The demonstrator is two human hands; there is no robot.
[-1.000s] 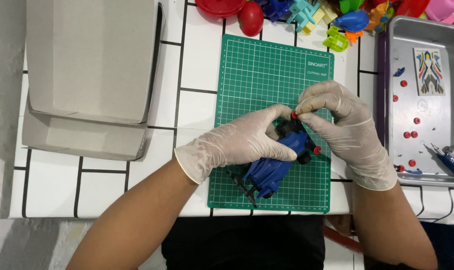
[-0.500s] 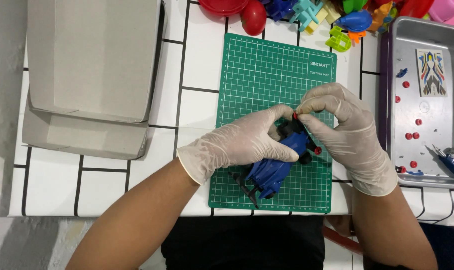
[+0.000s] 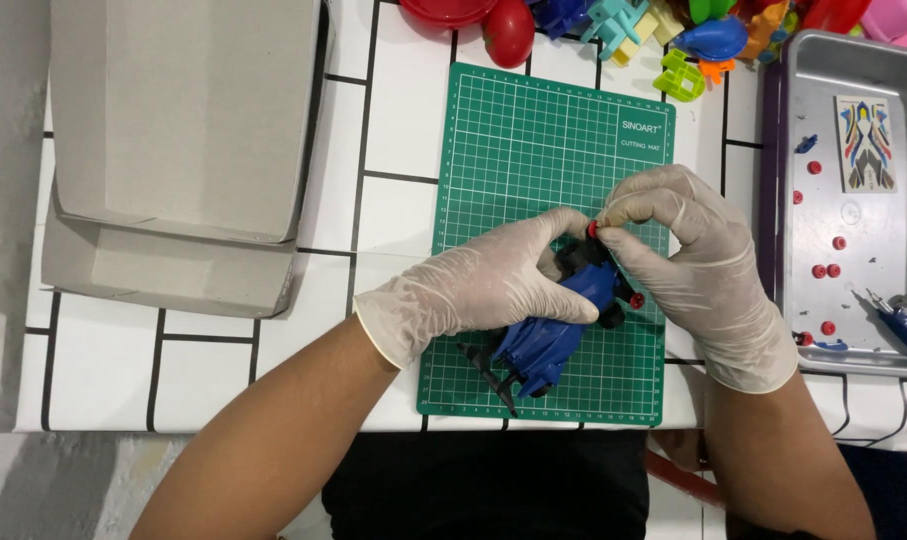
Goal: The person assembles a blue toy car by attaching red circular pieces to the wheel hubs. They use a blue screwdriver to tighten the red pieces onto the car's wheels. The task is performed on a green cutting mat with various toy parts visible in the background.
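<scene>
Head view, left to right: two nested grey cardboard box halves [image 3: 178,150] sit open side down at the left of the white tiled counter [image 3: 103,370], parked well away from the work. Green gridded cutting mat [image 3: 533,150] lies in the middle as the work surface. Left hand [image 3: 473,290] in a pale disposable glove wraps over the blue and black plastic toy model [image 3: 548,345], fingers curled around its body to pin it against the mat, so it stays steady. Right hand [image 3: 698,270], also gloved, comes in from the right; thumb and forefinger pressed together pinching a small red round plastic peg [image 3: 592,229] right at the model's top end, remaining fingers curled. Another red peg [image 3: 636,300] shows on the model's side. Heap of bright plastic toy pieces [image 3: 673,30] runs along the far edge. Grey metal tray [image 3: 853,330] at far right keeps loose red pegs, a sticker sheet and small blue parts corralled within reach.
</scene>
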